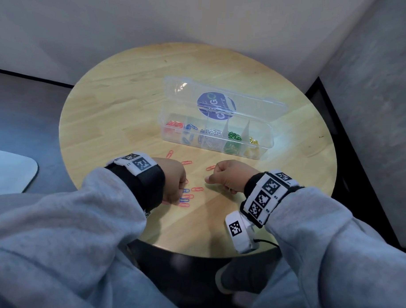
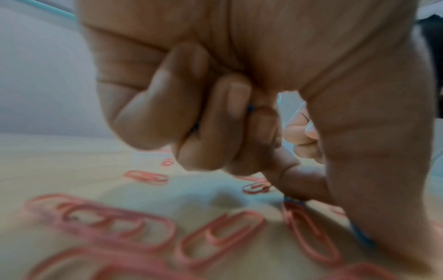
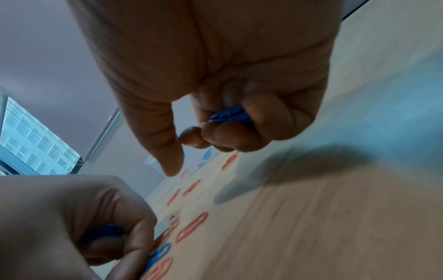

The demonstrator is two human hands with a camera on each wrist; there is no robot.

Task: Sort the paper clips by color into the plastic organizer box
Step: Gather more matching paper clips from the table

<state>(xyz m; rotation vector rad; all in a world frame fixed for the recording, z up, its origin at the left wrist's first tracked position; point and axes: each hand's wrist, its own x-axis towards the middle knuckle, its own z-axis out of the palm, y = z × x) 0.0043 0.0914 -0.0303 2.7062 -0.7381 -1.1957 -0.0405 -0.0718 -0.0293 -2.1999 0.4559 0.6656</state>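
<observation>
A clear plastic organizer box (image 1: 217,148) stands open on the round table, with red, blue, silver, green and yellow clips in separate compartments. Loose red paper clips (image 1: 197,189) and a few blue paper clips (image 1: 184,200) lie on the wood near the front edge. My left hand (image 1: 173,182) is curled over this pile and holds blue clips (image 3: 105,230) in its fingers. My right hand (image 1: 226,175) hovers just right of the pile, its curled fingers gripping a bunch of blue clips (image 3: 231,114), thumb pointing left. In the left wrist view, red clips (image 2: 143,177) lie blurred under the fist.
The round wooden table (image 1: 121,105) stands in a corner between two pale walls (image 1: 372,90). The box's lid (image 1: 224,97) lies open behind the compartments. A light grey surface (image 1: 10,170) sits at the left, below the table's level.
</observation>
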